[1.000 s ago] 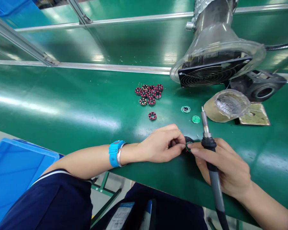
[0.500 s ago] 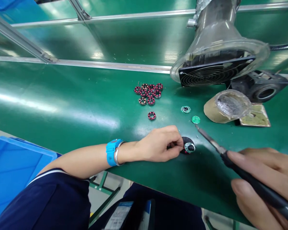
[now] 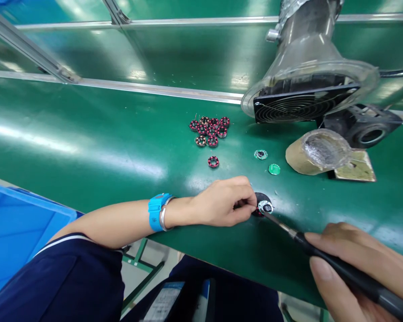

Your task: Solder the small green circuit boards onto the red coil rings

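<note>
My left hand (image 3: 226,201) is closed in a pinch at the left edge of a small round circuit board (image 3: 265,207). A thin red wire (image 3: 257,208) shows at its fingertips; the rest is hidden by the fingers. The board lies on a black round base (image 3: 262,197) on the bench. My right hand (image 3: 359,264) is closed around the black handle of a soldering iron (image 3: 282,227). The iron's tip meets the lower edge of the board, though whether it touches is too small to tell.
Several red-wound coil rings (image 3: 211,129) lie grouped further back, and a single ring (image 3: 213,162) sits nearer. Two round boards (image 3: 261,154) (image 3: 274,169) lie beside a cardboard tube cup (image 3: 300,156). A fume hood with a fan (image 3: 305,105) overhangs the back right.
My right hand has moved left and slightly down, bringing the soldering iron's tip from beside the green board to the board at my left fingertips. My left hand has stayed in place.
</note>
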The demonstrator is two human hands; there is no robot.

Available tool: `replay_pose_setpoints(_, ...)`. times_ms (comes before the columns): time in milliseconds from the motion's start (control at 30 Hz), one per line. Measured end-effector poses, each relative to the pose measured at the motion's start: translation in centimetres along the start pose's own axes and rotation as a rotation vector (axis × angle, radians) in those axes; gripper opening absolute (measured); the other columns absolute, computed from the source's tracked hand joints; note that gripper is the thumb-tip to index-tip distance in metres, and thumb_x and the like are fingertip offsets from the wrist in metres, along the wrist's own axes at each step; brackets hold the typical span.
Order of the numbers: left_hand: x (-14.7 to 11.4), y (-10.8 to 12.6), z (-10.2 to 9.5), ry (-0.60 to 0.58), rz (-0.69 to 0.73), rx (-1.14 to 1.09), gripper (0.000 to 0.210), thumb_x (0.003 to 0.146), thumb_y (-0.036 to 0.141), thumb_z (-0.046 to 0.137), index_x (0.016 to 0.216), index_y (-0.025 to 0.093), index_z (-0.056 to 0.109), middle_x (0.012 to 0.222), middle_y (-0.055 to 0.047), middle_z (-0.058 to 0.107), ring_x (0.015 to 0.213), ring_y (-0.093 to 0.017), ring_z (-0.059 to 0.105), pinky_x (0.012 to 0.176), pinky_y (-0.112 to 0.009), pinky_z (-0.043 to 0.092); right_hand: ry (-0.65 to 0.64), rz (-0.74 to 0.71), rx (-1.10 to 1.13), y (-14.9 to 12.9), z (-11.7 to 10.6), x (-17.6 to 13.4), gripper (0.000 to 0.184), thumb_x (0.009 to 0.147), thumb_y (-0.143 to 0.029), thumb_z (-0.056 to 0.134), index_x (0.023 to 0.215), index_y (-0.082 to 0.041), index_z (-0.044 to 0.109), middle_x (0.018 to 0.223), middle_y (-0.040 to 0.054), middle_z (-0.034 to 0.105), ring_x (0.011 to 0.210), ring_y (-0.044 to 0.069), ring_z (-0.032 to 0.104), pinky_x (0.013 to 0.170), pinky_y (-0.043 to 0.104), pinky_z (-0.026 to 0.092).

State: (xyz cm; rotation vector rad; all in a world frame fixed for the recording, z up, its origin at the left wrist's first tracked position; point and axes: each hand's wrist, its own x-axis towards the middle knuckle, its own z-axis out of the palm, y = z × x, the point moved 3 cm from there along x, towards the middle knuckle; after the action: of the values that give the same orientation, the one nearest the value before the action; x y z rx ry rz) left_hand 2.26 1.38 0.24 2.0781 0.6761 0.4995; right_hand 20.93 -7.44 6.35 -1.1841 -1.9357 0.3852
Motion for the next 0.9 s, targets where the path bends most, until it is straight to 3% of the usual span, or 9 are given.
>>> replay_pose_setpoints(400,-0.04,0.0,0.03,0.025,0.037,0.002,0.01,0.084,0.015,0.054,0.082,0.015,0.064,0.083,-0.002,0.059,0.068,-0.008,0.055,0.063,-0.019,0.047,0.007,0.02,-0.011,0.15,0.39,-0.44,0.024,0.079,-0.008,0.058,0.098,-0.021,0.066,0.065,0.0011,0.058,0.053,0.012,0.055,0.044,0.025,0.044)
replay_pose_setpoints(900,-0.07,-0.02,0.13,0.037,0.039,0.019,0.01,0.083,0.015,0.054,0.083,0.015,0.064,0.082,-0.001,0.059,0.069,-0.008,0.055,0.063,-0.018,0.046,-0.023,0.05,0.041,0.58,0.22,-0.58,0.027,0.078,-0.009,0.058,0.102,-0.021,0.065,0.067,0.0004,0.058,0.057,0.012,0.057,0.053,0.028,0.049)
